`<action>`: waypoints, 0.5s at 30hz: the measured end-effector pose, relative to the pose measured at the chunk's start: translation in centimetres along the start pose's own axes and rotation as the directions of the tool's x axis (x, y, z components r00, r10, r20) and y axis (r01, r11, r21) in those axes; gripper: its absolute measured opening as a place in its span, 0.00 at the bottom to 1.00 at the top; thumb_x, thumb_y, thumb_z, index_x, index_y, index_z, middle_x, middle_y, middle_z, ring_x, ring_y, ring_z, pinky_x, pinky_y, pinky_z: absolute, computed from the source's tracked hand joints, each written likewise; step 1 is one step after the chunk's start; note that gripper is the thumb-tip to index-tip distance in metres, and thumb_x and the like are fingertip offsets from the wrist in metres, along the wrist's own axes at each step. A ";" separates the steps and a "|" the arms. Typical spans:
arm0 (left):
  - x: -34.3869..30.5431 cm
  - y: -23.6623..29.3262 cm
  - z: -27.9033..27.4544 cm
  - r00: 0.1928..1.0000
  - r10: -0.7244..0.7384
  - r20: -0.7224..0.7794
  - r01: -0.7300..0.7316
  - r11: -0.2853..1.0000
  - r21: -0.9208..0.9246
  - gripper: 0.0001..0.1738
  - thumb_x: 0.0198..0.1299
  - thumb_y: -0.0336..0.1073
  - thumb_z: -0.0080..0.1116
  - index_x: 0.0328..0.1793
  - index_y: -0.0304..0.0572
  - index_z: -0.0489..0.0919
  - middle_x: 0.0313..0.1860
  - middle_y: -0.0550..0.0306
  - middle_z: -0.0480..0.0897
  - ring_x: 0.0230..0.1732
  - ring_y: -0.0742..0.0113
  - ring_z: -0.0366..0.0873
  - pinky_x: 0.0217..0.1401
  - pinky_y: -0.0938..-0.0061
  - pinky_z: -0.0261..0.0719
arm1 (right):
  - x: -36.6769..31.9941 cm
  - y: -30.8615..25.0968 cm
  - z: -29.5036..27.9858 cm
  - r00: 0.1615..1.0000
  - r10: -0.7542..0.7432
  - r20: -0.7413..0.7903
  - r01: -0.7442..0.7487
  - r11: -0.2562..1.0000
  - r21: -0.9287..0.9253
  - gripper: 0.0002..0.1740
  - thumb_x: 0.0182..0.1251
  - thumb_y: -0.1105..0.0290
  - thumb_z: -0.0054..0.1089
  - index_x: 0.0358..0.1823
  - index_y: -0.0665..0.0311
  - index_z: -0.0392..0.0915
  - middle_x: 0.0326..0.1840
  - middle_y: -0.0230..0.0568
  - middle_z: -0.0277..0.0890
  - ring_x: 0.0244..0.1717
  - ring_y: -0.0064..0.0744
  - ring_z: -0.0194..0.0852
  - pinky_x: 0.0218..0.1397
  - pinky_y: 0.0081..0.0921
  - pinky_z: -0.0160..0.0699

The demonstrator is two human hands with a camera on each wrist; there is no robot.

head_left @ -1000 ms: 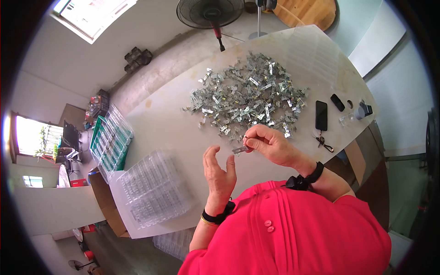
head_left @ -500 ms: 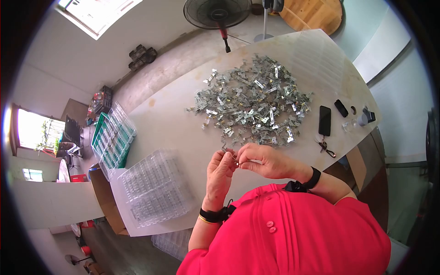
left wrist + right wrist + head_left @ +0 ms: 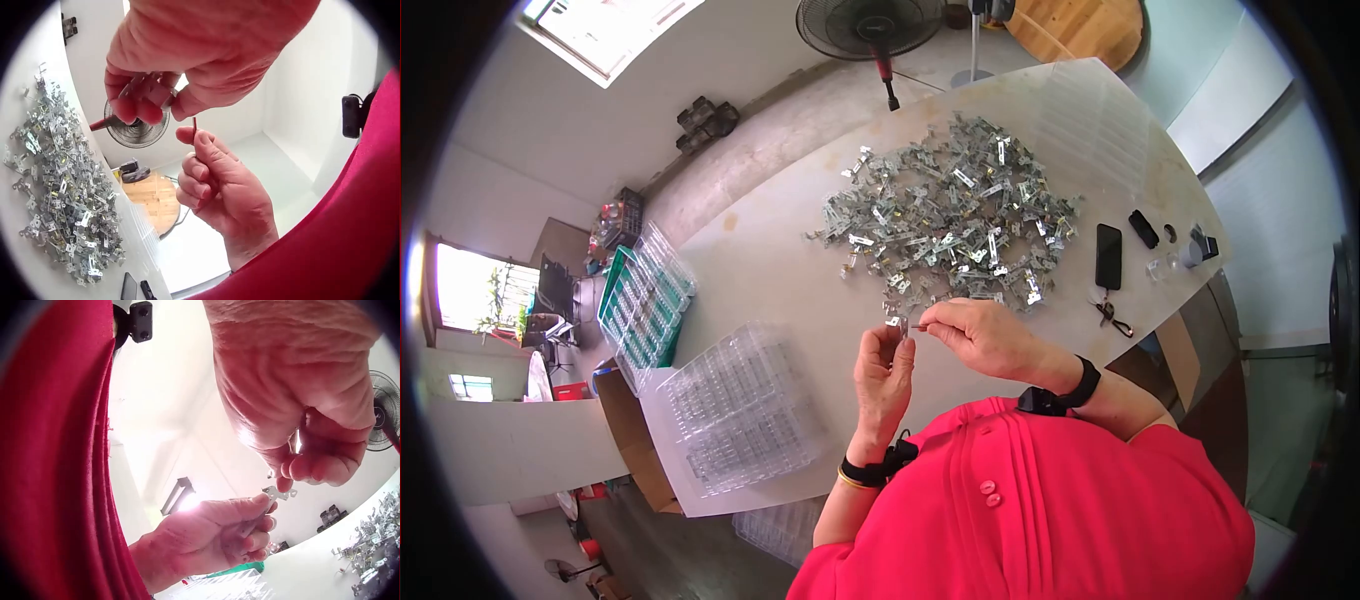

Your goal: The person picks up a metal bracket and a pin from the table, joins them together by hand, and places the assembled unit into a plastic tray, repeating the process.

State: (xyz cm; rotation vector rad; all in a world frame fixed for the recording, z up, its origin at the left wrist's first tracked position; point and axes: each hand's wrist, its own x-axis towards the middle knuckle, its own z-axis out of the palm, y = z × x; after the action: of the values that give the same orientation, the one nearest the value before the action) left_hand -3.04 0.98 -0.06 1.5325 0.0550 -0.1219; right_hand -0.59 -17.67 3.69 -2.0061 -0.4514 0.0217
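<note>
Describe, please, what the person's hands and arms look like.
The left hand and right hand are ungloved. The short sleeves are pinkish-red. Each wrist wears a black strap with a small black device; the left also has a thin yellow band.

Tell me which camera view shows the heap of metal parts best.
The head view: it looks down on nearly the whole heap of metal parts, spread over the table. The left wrist view shows the heap at a slant, on its left side; the right wrist view shows only a portion, cut off at the right edge.
</note>
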 end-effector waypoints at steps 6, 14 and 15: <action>-0.4 -0.3 -0.4 0.998 0.020 0.059 -0.023 0.999 0.041 0.14 0.66 0.25 0.58 0.56 0.37 0.71 0.41 0.64 0.76 0.38 0.82 0.73 0.39 0.83 0.74 | -0.1 -0.2 0.2 0.999 -0.035 0.014 0.036 0.999 -0.040 0.07 0.68 0.72 0.56 0.44 0.64 0.79 0.36 0.49 0.81 0.39 0.54 0.80 0.41 0.43 0.78; -0.6 -0.7 -0.1 0.994 0.069 0.087 -0.079 0.991 0.108 0.18 0.66 0.22 0.58 0.59 0.37 0.67 0.45 0.62 0.75 0.39 0.78 0.74 0.41 0.83 0.75 | -0.5 -0.7 0.0 0.988 0.020 0.154 -0.006 0.996 -0.090 0.07 0.68 0.69 0.56 0.39 0.66 0.76 0.33 0.52 0.79 0.37 0.58 0.79 0.39 0.47 0.77; -0.6 -0.7 -0.1 0.992 0.081 0.098 -0.094 0.987 0.133 0.19 0.66 0.22 0.58 0.60 0.37 0.67 0.46 0.62 0.75 0.40 0.78 0.74 0.42 0.83 0.75 | -0.6 -0.6 0.1 0.986 0.031 0.162 -0.016 0.996 -0.093 0.07 0.68 0.69 0.56 0.39 0.66 0.76 0.33 0.53 0.79 0.37 0.59 0.79 0.39 0.48 0.76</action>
State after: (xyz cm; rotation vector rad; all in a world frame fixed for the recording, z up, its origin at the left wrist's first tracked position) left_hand -3.75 1.04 -0.69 1.6622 -0.0960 -0.1281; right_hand -1.34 -17.53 4.04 -2.1087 -0.5414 0.1839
